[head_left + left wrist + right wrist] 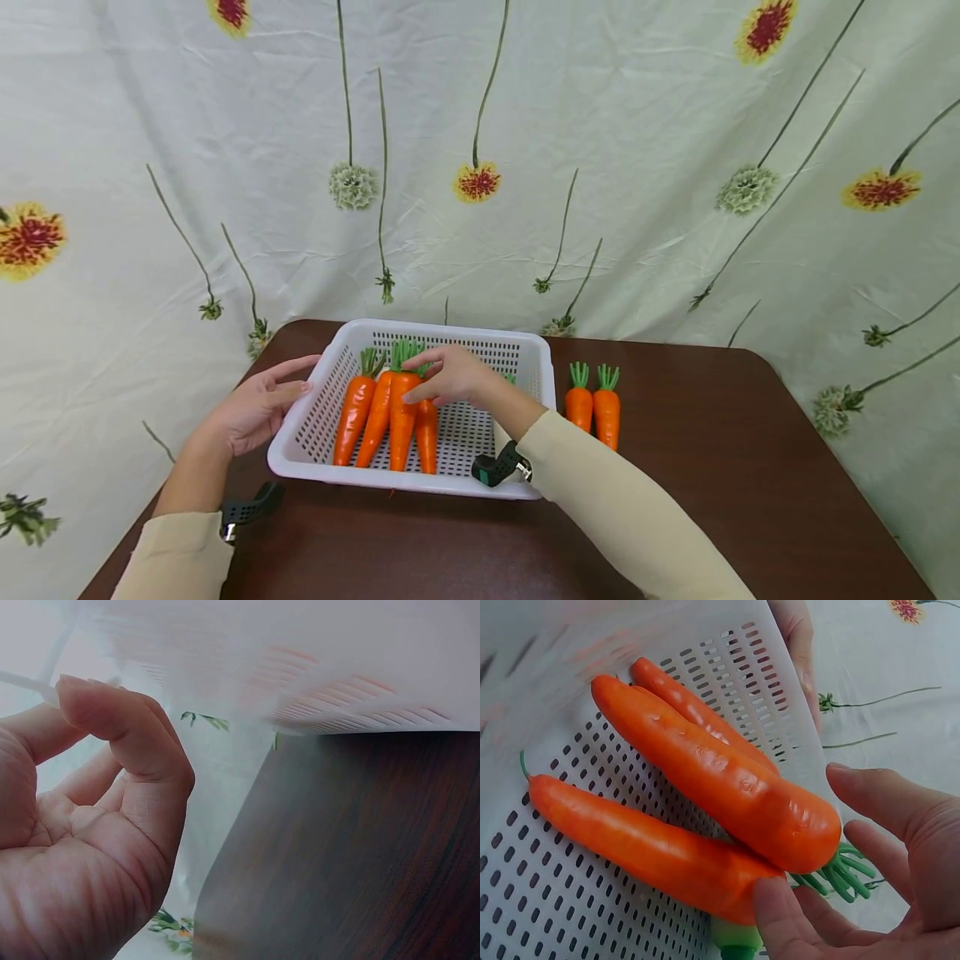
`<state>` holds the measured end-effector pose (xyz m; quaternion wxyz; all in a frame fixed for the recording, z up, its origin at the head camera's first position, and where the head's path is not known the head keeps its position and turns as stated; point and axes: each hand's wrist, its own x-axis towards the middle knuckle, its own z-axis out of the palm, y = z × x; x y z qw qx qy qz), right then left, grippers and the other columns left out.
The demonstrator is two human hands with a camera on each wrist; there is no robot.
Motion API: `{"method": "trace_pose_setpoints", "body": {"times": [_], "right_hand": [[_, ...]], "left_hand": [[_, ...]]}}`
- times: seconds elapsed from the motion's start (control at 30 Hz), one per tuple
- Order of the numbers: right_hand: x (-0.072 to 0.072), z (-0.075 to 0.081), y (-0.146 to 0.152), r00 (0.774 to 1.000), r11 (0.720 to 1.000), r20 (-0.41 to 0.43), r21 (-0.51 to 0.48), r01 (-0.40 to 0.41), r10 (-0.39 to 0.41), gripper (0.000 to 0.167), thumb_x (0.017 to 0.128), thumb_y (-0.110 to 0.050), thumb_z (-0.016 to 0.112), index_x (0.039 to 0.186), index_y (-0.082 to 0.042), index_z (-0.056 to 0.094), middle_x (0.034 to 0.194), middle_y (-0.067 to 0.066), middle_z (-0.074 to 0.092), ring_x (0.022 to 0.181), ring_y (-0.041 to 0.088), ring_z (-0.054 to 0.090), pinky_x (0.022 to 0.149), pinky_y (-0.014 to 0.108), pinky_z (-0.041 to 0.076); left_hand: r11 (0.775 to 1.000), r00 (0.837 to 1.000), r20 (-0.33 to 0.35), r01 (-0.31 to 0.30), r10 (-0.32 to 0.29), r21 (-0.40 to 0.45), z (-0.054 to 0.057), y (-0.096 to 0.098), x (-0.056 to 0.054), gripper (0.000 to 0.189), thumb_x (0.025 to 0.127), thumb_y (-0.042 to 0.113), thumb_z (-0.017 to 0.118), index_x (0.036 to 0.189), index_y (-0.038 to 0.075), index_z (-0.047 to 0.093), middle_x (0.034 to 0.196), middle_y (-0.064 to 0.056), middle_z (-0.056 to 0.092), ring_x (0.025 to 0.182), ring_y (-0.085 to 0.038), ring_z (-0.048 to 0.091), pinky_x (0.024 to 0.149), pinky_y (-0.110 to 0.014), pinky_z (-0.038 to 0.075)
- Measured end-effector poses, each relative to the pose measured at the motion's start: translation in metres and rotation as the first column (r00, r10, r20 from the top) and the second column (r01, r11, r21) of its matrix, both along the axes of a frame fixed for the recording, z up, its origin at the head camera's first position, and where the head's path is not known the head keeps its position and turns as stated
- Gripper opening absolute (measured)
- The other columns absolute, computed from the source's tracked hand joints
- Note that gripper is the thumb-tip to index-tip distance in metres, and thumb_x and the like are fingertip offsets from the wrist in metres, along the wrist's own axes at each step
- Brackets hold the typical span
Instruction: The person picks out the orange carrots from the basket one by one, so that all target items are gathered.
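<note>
A white perforated plastic basket (352, 477) holds several orange carrots (356, 417) with green tops, lying side by side in its left half. My left hand (255, 408) grips the basket's left rim with thumb and fingers; in the left wrist view the hand (112, 795) is bent beside the basket's underside (360, 697). Over the carrot tops, my right hand (453, 375) has its fingers spread. In the right wrist view, one fingertip of that hand (922, 877) appears to touch the lower carrot (660, 851), while the thumb is apart from the upper carrot (727, 772).
Two more carrots (606, 412) lie on the dark brown table (697, 442), right of the basket, partly behind my right sleeve. A pale thing with a green end (736, 941) is in the basket, mostly hidden. A flowered white cloth (637, 208) hangs behind the table.
</note>
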<state>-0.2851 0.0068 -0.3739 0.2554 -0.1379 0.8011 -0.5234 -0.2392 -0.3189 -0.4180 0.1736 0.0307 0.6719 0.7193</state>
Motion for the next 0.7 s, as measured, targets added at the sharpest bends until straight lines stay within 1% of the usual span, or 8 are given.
{"method": "trace_pose_setpoints", "body": {"times": [0.3,0.53,0.6,0.7], "right_hand": [[-0.003,-0.003,-0.005,0.999,0.998,-0.037,0.057,-0.013,0.015,0.048,0.080,-0.012,0.088,0.125,-0.022,0.074,0.125,0.013,0.066,0.092,0.017,0.065,0.081,0.038,0.065],[-0.005,-0.005,-0.013,1.000,0.999,0.005,0.047,-0.009,0.009,0.049,0.079,-0.010,0.089,0.125,-0.022,0.075,0.124,0.009,0.068,0.091,0.017,0.065,0.083,0.038,0.064],[-0.005,-0.005,-0.015,1.000,0.999,0.004,0.054,-0.005,0.005,0.050,0.079,-0.010,0.089,0.124,-0.023,0.075,0.125,0.008,0.069,0.092,0.017,0.064,0.083,0.038,0.064],[-0.004,-0.004,-0.017,1.000,0.997,-0.007,0.072,-0.001,0.002,0.049,0.078,-0.009,0.089,0.123,-0.023,0.075,0.121,0.006,0.070,0.091,0.017,0.064,0.082,0.038,0.064]], "left_hand": [[1.000,1.000,-0.003,-0.005,0.005,-0.008,0.002,0.002,0.001,0.062,0.107,0.016,0.053,0.161,0.015,0.023,0.116,0.007,0.072,0.103,-0.018,0.074,0.086,-0.051,0.062],[1.000,1.000,-0.002,0.007,-0.007,0.005,0.001,0.001,0.000,0.060,0.108,0.015,0.052,0.161,0.016,0.024,0.118,0.007,0.073,0.104,-0.019,0.074,0.087,-0.052,0.062],[1.000,1.000,-0.004,0.011,-0.011,0.008,0.001,0.000,0.000,0.060,0.108,0.015,0.052,0.161,0.016,0.024,0.118,0.006,0.073,0.104,-0.019,0.074,0.087,-0.052,0.062],[1.000,1.000,-0.003,0.012,-0.012,0.013,0.001,0.000,0.000,0.060,0.108,0.015,0.052,0.161,0.016,0.024,0.118,0.006,0.073,0.104,-0.020,0.074,0.086,-0.053,0.062]]}}
